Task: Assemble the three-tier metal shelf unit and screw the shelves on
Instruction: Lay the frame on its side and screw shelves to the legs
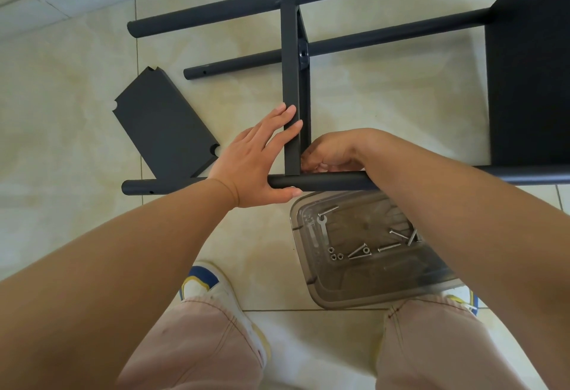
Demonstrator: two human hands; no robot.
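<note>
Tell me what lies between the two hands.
In the head view, the upright dark metal shelf panel stands between the left hand and right hand, where it meets the dark round tube.

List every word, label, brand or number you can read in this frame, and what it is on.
None can be read.
Shelf panel: plain dark metal, no label.
Poles: no markings.
Clear tray: no print shows.
Shoe: blue and yellow trim, no legible logo.
</note>
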